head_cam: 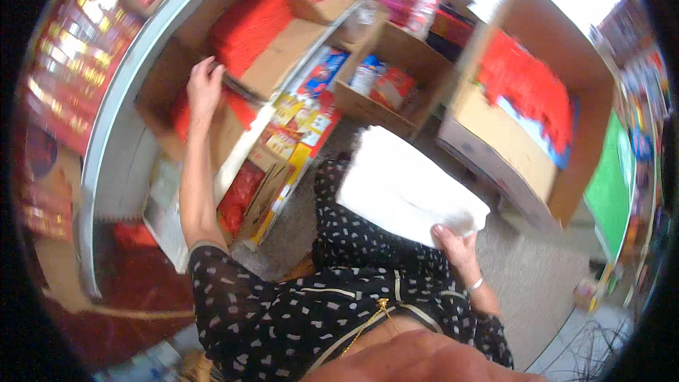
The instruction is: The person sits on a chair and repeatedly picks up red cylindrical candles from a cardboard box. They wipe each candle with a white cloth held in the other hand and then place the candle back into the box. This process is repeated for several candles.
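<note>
My right hand grips one end of a flat white folded piece, cloth or paper, which extends over my lap. Raised to the left, my left hand is at the inner edges of two open cardboard boxes on a shelf, its fingers bent; blur hides whether it holds an edge. The farther box contains a pile of bright red items. More red material shows in the nearer box beside my wrist.
Ahead on the floor is an open cardboard box with packets inside. To the right, a large carton contains red pieces. Yellow and red packs line the lower shelf. A pale metal shelf edge curves along the left.
</note>
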Demonstrator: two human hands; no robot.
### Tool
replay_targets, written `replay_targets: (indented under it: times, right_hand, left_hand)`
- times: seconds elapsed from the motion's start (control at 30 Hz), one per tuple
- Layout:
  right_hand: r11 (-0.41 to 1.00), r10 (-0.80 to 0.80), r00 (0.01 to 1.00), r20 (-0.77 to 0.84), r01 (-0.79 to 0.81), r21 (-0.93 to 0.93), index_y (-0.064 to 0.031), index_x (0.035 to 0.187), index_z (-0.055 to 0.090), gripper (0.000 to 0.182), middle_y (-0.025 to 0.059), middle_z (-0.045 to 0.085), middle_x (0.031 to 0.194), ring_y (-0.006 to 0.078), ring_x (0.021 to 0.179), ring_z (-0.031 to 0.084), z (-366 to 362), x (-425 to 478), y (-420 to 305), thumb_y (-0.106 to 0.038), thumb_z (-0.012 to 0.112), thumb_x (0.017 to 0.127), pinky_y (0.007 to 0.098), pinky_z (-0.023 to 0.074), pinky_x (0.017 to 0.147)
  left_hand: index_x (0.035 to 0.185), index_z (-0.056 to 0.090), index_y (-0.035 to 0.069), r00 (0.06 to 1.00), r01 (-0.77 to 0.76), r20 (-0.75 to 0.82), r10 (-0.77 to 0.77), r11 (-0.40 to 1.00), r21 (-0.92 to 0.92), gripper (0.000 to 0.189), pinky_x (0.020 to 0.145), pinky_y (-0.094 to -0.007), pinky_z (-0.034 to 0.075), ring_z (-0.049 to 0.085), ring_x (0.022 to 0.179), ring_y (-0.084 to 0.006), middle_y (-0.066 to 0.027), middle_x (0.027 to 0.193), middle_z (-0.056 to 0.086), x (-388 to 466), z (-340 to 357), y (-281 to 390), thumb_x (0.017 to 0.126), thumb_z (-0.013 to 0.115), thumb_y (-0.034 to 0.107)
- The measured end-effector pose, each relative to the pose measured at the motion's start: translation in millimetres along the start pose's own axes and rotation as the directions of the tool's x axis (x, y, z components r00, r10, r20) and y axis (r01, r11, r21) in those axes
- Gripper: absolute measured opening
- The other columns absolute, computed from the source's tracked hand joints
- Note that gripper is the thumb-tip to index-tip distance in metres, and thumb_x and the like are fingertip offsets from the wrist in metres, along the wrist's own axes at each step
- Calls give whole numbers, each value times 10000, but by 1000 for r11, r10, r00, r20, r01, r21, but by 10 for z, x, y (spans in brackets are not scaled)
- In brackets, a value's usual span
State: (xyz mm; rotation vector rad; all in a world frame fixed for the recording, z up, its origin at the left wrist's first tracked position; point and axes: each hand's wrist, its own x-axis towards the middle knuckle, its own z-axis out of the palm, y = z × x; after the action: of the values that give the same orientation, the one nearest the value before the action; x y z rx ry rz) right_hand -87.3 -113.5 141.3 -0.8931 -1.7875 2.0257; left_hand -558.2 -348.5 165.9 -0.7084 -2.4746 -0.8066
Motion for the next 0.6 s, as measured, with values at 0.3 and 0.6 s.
replay_targets:
  times: [0.3,0.6]
  right_hand:
    - [828,-358,869,-340,464,314,42,1124,405,480,122,501,1039,212,939,496,-566,-229,-137,-106,611,717,329,415,822]
    - [774,-361,837,-411,515,368,11,1233,291,646,130,427,1149,240,1049,439,-837,-401,-232,-114,600,679,351,371,892]
  left_hand:
    - [1282,221,-6,625,560,538,565,155,-814,997,875,-354,403,484,1049,-249,-193,1173,439,-1013,-161,2888,609,641,598]
    - [1277,221,-49,620,464,523,585,263,-846,941,940,-307,323,404,1122,-208,-152,1203,405,-1303,-38,3758,591,733,342]
